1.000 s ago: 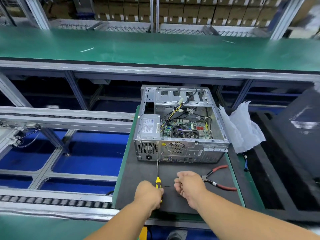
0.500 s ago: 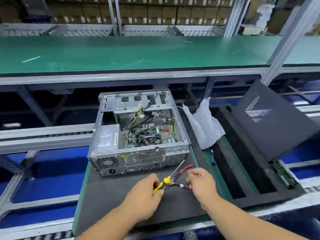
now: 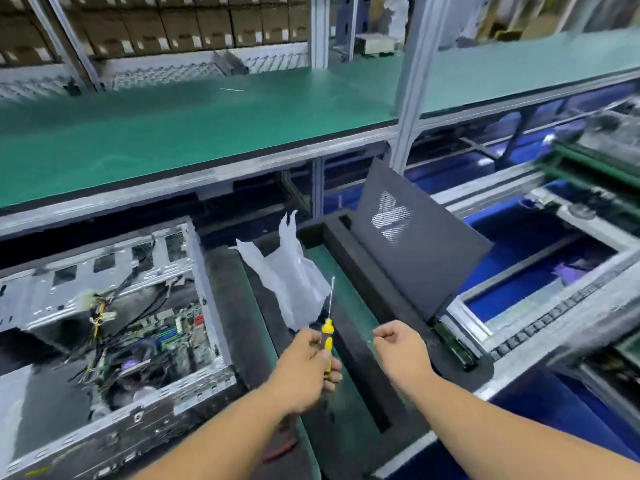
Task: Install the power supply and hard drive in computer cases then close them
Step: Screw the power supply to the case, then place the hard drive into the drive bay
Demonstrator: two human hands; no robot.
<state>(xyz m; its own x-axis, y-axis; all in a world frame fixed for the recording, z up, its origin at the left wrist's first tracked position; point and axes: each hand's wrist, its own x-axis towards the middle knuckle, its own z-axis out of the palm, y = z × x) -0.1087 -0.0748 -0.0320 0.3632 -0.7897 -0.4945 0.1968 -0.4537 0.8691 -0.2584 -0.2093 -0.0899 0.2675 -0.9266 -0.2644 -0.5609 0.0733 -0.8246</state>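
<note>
— Where is the computer case [image 3: 114, 327]?
— On the surface [image 3: 242, 271] at the near left, lid off, wires and board showing. It lies left of both hands, touching neither.
— And the hands?
— The left hand [image 3: 304, 368] is clamped on a yellow screwdriver [image 3: 327, 336], shaft pointing away. The right hand [image 3: 401, 351] is loosely curled, holding nothing I can see.
— Anything beyond?
— A white bag [image 3: 291, 271] just past the screwdriver, and a dark panel [image 3: 415, 244] leaning at the far right.
</note>
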